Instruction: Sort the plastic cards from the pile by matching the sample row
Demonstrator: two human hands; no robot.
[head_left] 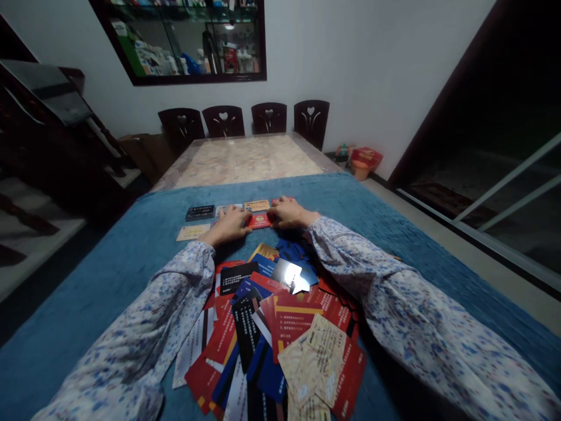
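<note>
Both my arms reach forward over a blue cloth (109, 275). My left hand (230, 225) and my right hand (287, 214) meet at a red card (258, 221), fingers bent down on its two ends. Beyond it lie a tan card (256, 205), a pale card (225, 207) and a black card (200, 212) in a row. Another tan card (193, 232) lies left of my left hand. Between my forearms spreads a loose heap of cards (272, 327) in red, blue, black and tan.
Past the cloth the marble tabletop (245, 161) runs to several dark chairs (245, 120) at the far end. A wall cabinet (188, 38) hangs above them. An orange basket (364, 161) sits on the floor at right, by a dark doorway.
</note>
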